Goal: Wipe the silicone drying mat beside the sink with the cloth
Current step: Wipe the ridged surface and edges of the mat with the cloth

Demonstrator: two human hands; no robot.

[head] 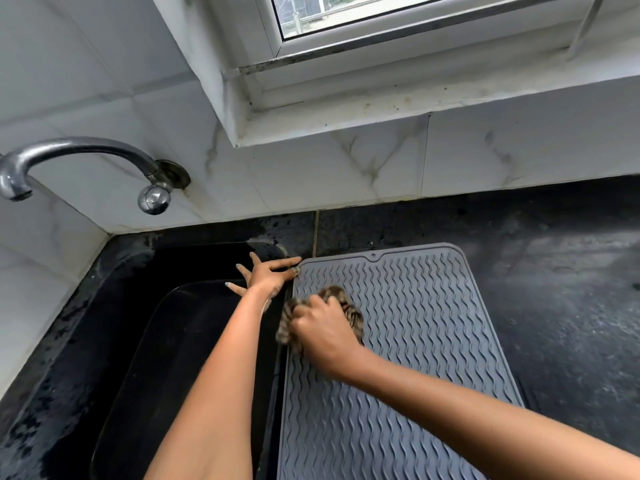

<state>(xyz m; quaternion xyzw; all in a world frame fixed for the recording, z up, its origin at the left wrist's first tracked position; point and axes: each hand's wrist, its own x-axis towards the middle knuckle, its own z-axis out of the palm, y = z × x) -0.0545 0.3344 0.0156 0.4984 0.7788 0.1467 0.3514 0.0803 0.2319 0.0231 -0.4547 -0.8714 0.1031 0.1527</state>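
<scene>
A grey silicone drying mat [408, 341], ribbed with wavy lines, is seen lying flat on the dark stone table [561, 306], its long left edge set just beside the black sink [166, 341]. A crumpled striped brown cloth [341, 303] is pressed onto the mat near its upper left corner, at about 10 o'clock from the mat's middle, and is gripped by the right hand [323, 332], whose fingers are curled over it. The left hand [268, 277] is held at 9 o'clock from the cloth, its fingers straight and spread, with the fingertips laid against the mat's far left corner and the strip between mat and sink. A chrome tap [79, 168] is mounted on the white marbled wall tiles [311, 174] at 10 o'clock from the sink, and a white-framed window [381, 26] is set above the mat at 12 o'clock.
</scene>
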